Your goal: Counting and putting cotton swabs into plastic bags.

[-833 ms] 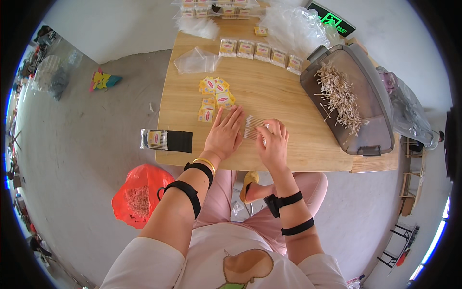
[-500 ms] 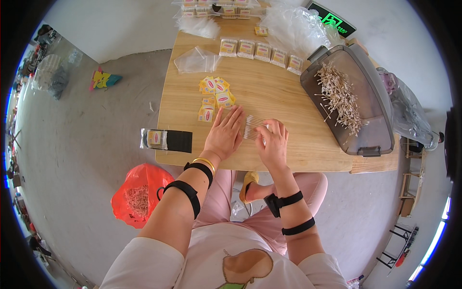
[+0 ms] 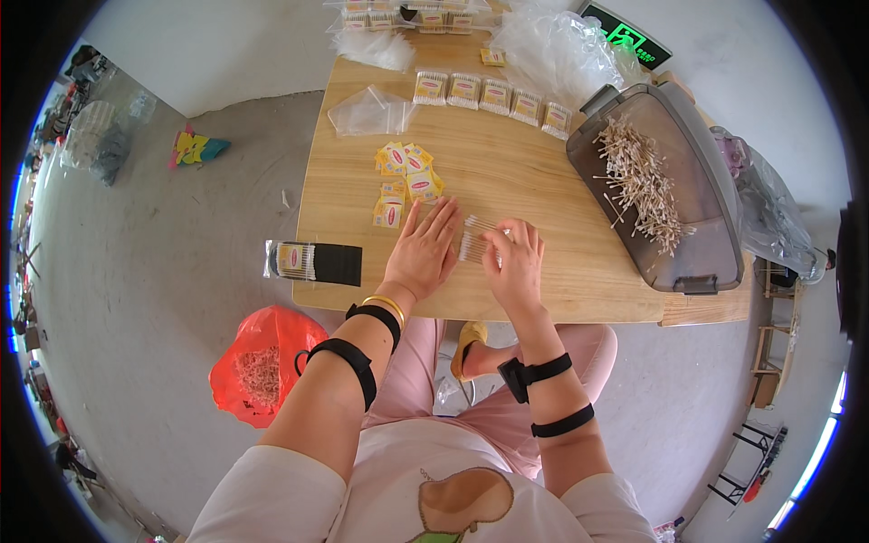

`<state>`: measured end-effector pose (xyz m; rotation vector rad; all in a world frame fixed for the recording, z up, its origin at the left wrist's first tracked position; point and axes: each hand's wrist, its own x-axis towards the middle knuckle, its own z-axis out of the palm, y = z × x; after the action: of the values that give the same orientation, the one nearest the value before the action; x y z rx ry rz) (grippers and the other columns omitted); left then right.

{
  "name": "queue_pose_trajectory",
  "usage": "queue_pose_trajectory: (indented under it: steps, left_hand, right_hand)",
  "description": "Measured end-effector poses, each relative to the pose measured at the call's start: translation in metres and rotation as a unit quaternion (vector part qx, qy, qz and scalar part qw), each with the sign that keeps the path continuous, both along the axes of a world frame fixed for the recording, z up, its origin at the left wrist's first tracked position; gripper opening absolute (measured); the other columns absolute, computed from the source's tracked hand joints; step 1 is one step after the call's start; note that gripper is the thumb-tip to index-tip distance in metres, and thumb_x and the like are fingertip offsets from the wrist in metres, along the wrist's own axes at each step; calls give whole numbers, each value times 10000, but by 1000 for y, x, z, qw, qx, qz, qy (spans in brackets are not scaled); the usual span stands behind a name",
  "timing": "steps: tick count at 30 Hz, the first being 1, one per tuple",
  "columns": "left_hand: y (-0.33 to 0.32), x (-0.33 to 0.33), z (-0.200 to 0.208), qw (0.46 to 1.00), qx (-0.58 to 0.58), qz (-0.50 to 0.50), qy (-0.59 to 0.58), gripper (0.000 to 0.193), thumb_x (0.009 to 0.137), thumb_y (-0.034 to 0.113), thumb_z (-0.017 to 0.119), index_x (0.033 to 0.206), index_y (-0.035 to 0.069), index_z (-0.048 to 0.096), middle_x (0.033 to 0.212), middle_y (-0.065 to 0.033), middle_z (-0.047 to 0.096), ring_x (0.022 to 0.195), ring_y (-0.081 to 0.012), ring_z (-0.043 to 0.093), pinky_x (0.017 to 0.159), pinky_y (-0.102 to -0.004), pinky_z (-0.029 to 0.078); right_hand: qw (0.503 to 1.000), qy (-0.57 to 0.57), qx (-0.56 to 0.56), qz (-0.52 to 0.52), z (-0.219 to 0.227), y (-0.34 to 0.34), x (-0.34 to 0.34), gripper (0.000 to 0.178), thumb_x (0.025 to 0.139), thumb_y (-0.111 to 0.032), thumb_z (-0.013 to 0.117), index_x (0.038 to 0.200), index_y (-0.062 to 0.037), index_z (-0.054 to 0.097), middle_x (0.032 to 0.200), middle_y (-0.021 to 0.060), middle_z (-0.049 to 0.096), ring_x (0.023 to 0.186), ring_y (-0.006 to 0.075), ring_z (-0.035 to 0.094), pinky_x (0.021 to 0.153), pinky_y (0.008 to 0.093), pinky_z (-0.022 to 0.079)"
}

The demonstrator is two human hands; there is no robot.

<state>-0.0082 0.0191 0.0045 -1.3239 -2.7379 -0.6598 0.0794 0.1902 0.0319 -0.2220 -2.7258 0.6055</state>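
A row of cotton swabs (image 3: 471, 243) lies side by side on the table, between my two hands. My right hand (image 3: 518, 264) curls over the row's right end, thumb and fingertips pinching at the swabs; the exact contact is partly hidden. My left hand (image 3: 422, 249) rests on its edge to the left of the row, fingers stretched out and holding nothing. Beyond its fingertips lie yellow-and-white paper cards (image 3: 422, 186) in a loose pile. Farther off, several filled packs of cotton swabs (image 3: 463, 90) stand in a line.
A grey plastic bin (image 3: 715, 244) with loose swabs tilts at the table's right. Clear bags (image 3: 369, 112) lie at the back left, and more plastic (image 3: 552, 41) behind. A black holder (image 3: 338, 264) with a pack juts over the left edge. A red bag (image 3: 303, 330) sits below.
My right hand has shifted very slightly at the swabs' right end. My left hand stays where it was.
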Motion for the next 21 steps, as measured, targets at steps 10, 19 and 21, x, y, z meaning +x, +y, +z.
queue_pose_trajectory:
  steps: [10, 19, 21]
  left_hand:
    - [2, 0, 1, 1000, 16, -1, -7, 601, 932, 170, 494, 1506, 20, 398, 1584, -134, 397, 1487, -270, 352, 1257, -505, 182]
    - [2, 0, 2, 1000, 8, -2, -3, 592, 942, 176, 484, 1508, 25, 400, 1587, -135, 392, 1491, -271, 343, 1257, -503, 184]
    - [1, -1, 0, 1000, 4, -2, -2, 597, 942, 182, 481, 1512, 24, 396, 1590, -134, 389, 1494, -271, 337, 1258, -503, 181]
  right_hand:
    - [1000, -3, 7, -13, -1, 8, -6, 227, 790, -30, 667, 993, -119, 719, 1133, 76, 592, 1126, 321, 538, 949, 463, 415]
    - [1000, 0, -2, -18, -4, 14, -11, 216, 795, 2, 653, 965, -120, 712, 1128, 63, 580, 1129, 312, 535, 952, 459, 414]
    - [1000, -16, -1, -14, -4, 15, -12, 213, 799, 2, 652, 962, -121, 712, 1130, 62, 578, 1132, 311, 534, 953, 459, 413]
